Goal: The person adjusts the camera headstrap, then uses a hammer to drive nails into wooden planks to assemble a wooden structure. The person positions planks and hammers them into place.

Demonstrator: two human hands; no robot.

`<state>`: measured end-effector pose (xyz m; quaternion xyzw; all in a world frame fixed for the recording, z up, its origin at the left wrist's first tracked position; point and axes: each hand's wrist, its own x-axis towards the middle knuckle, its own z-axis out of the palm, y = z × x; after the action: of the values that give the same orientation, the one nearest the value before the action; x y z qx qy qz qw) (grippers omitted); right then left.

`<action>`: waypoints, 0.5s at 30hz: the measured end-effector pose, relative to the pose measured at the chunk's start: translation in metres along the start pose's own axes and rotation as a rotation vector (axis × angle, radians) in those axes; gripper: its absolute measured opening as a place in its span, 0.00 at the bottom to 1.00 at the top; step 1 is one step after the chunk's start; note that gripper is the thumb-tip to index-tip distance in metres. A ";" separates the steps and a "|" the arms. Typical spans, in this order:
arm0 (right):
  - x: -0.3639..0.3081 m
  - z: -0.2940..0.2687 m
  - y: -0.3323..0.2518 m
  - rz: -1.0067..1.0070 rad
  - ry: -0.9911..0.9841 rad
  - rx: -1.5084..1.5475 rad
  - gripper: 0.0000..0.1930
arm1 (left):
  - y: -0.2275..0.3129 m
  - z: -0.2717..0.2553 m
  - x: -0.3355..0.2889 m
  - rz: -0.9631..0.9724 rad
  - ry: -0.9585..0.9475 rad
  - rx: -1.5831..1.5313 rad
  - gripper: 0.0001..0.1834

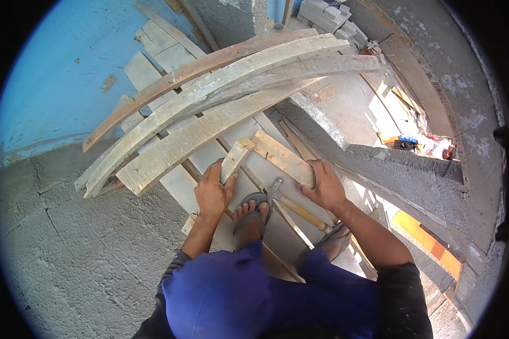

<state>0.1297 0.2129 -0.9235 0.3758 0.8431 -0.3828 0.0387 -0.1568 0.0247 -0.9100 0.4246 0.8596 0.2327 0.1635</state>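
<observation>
My left hand [212, 192] is closed around the lower end of a short wooden block [233, 160]. The thumb lies on its right side. My right hand [326, 187] grips the near end of a wider wooden board [281, 159], fingers over its right edge. The far ends of the two pieces meet in a corner. Between my hands, a claw hammer [303, 214] with a wooden handle lies near my sandalled feet [253, 212]. Beyond the pieces, several long wooden planks [209, 135] lie across the boards, their shape bent by the lens.
Pale boards [209, 161] with gaps between them form the platform under my feet. A blue wall [56, 85] rises at the left above rough grey concrete [85, 260]. Grey blocks [325, 17] are stacked at the far right. Beyond a low concrete wall [401, 161] the level drops.
</observation>
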 end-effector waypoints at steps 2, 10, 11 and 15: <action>-0.001 0.015 -0.003 -0.029 0.067 -0.021 0.37 | 0.002 0.001 0.005 0.013 -0.008 -0.019 0.29; 0.014 0.031 -0.010 -0.036 -0.065 -0.112 0.38 | 0.012 0.027 0.031 0.159 -0.060 0.010 0.32; 0.015 0.029 -0.010 -0.019 -0.091 -0.103 0.38 | 0.013 0.029 0.036 0.205 -0.023 0.029 0.31; 0.016 0.028 -0.009 -0.022 -0.103 -0.076 0.38 | 0.014 0.031 0.052 0.127 -0.142 0.034 0.30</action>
<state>0.1061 0.2001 -0.9432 0.3444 0.8580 -0.3697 0.0923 -0.1634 0.0826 -0.9327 0.4963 0.8211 0.1972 0.2015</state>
